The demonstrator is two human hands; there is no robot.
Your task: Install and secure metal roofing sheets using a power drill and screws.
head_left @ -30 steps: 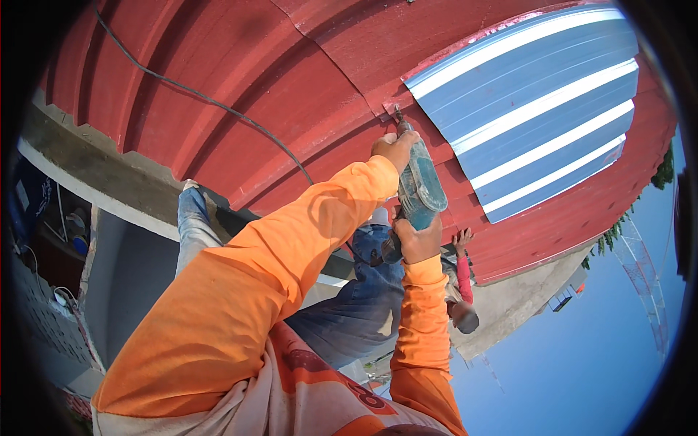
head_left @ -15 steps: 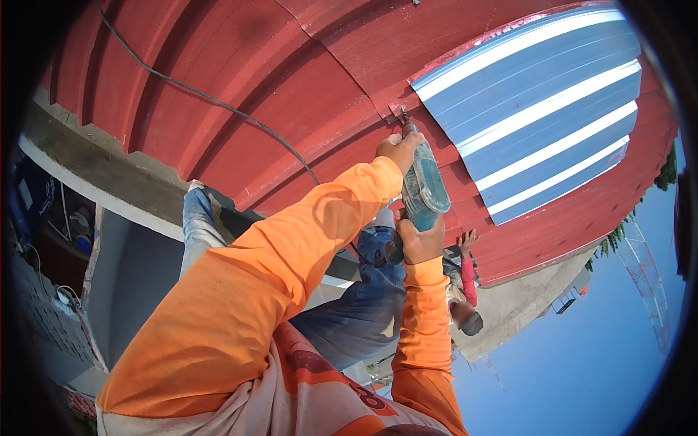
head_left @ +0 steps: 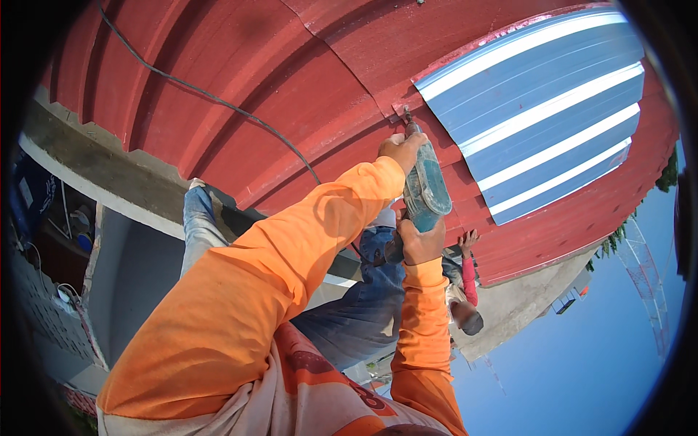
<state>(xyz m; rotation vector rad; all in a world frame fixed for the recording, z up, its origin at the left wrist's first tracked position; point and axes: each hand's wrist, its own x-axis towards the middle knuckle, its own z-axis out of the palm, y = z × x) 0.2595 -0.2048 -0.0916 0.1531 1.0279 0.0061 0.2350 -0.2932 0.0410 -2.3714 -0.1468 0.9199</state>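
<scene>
Both my hands hold a dusty green power drill (head_left: 429,187). My left hand (head_left: 400,151) is closed round its front part, just behind the metal nose. The drill's rear grip is in my right hand (head_left: 423,241), its fingers mostly hidden by the tool. The tip (head_left: 408,115) meets the red ribbed metal roof (head_left: 291,80), by an overlapping seam. Right of the tip, a shiny bare metal roofing sheet (head_left: 502,109) lies on the red roof. Whether a screw sits at the tip is too small to tell.
A dark cable (head_left: 218,99) runs across the roof. A concrete gutter ledge (head_left: 109,160) follows the roof's lower edge, with a drop beyond it. Another person (head_left: 465,312) in a red sleeve stands at the right, a hand on the roof. A lattice tower (head_left: 643,269) rises far off.
Almost nothing differs. The view has shifted very slightly; the drill and both hands keep their place at the seam.
</scene>
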